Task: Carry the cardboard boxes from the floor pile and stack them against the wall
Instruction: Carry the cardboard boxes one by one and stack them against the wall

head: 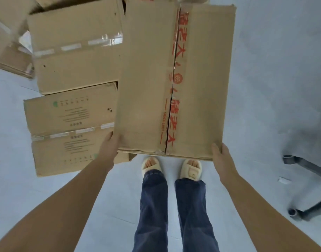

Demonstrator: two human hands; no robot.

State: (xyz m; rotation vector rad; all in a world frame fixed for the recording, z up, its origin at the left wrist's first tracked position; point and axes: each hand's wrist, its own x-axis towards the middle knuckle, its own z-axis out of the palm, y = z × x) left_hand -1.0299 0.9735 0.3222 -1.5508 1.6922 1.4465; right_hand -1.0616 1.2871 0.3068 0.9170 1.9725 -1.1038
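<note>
Box point(174, 79) with red tape held off floor, in front of person, long axis running away from body. Left hand point(109, 148) and right hand point(219, 153) each clasp near corner, thumbs on top, fingers hidden beneath; both equally near. Pile point(70, 110) lies left, box overlapping its right edge. Count: one carried box, at least three more in pile, two hands. Wall not visible.

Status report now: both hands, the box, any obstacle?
Left hand, right hand grip red-taped box, lifted. Chair base at right.
</note>
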